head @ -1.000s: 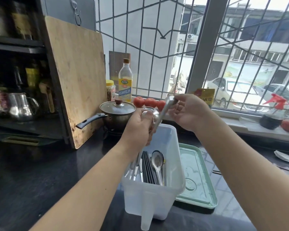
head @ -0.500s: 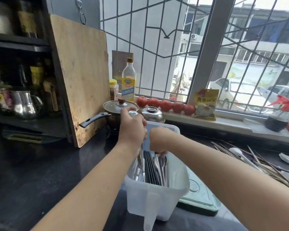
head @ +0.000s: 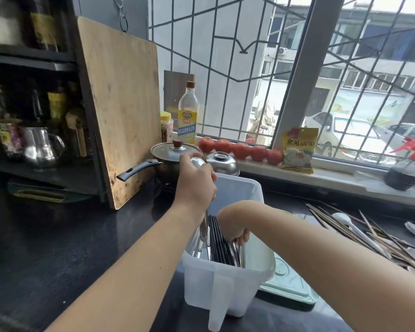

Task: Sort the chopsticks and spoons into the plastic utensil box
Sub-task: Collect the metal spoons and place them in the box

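Note:
A translucent white plastic utensil box (head: 228,286) stands on the dark counter in front of me. Black chopsticks (head: 217,245) and metal spoons lie inside it. My left hand (head: 195,185) is above the box's left side, shut on a bunch of metal spoons (head: 204,230) whose handles point down into the box. My right hand (head: 233,226) is deep inside the box, fingers curled on a metal spoon among the utensils. A heap of wooden chopsticks (head: 359,233) and a white spoon (head: 345,220) lies on the counter at right.
A green lid (head: 290,283) lies right of the box. Behind it stand a pot with a lid (head: 170,154), a steel bowl (head: 222,162), an oil bottle (head: 188,113) and tomatoes (head: 240,149) on the sill. A wooden cutting board (head: 122,104) leans at left.
My right hand has come down from above the box with a spoon and now reaches inside it. My left hand stays over the box with its spoons. The view shifted right, showing the chopstick heap.

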Available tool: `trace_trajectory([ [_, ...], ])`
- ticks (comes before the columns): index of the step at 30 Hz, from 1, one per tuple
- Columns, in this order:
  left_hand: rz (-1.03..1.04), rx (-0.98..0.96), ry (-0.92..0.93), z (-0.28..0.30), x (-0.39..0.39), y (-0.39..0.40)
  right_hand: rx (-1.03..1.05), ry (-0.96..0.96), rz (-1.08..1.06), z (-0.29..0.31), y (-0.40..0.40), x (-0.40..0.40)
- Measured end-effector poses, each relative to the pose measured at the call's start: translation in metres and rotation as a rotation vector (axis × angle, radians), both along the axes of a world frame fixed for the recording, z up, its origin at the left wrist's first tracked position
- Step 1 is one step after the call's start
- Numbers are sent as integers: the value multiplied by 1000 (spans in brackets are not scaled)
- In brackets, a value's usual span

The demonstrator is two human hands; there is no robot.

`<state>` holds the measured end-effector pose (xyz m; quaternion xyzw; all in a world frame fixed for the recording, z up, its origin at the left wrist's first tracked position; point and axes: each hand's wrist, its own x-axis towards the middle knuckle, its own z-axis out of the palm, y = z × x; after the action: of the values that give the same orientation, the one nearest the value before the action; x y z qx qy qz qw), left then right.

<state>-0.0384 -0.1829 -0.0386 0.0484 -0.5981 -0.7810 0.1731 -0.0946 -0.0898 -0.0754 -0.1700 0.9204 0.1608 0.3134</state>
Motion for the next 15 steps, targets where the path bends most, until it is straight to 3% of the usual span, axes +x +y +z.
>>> trace_trajectory([
  [4, -9, -49, 7, 0, 1, 0, -21, 89, 83, -2, -1, 3],
  [8, -14, -55, 7, -1, 0, 1, -38, 116, 2, -2, 1, 4],
  [12, -62, -27, 18, -1, 2, 0, -50, 288, 57, 32, 10, 7],
  [15, -114, -77, 27, -1, 1, 1, -331, 514, -6, 64, 25, -2],
])
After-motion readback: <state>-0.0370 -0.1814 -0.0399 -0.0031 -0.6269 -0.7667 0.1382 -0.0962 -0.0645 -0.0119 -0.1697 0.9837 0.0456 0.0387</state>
